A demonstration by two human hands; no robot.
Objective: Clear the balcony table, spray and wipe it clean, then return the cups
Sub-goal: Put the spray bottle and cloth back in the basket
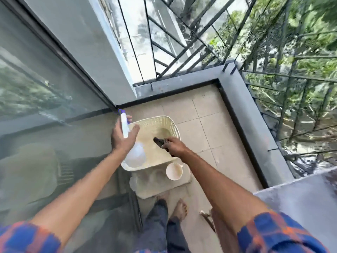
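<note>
Tiled balcony floor (182,106), boxed in by glass door (45,88) and parapet (255,110), leaves tight room around the light, likely slippery spray bottle (124,127), best held at its neck, where fingers of the left hand (122,139) wrap it above the basket (158,118), while fingers of the right hand (173,146) clench a limp dark cloth (159,141) near a cup (174,171).

This is a small balcony of a home. A pale tiled floor (206,114) ends at a low grey parapet (255,114) topped with a dark metal railing (182,39) on the far and right sides. A sliding glass door (45,88) runs along the left, reflecting foliage. Green trees (300,42) fill the view beyond. A cream plastic basket (164,118), a cup (174,171) and bare feet (180,209) point to household use.
</note>
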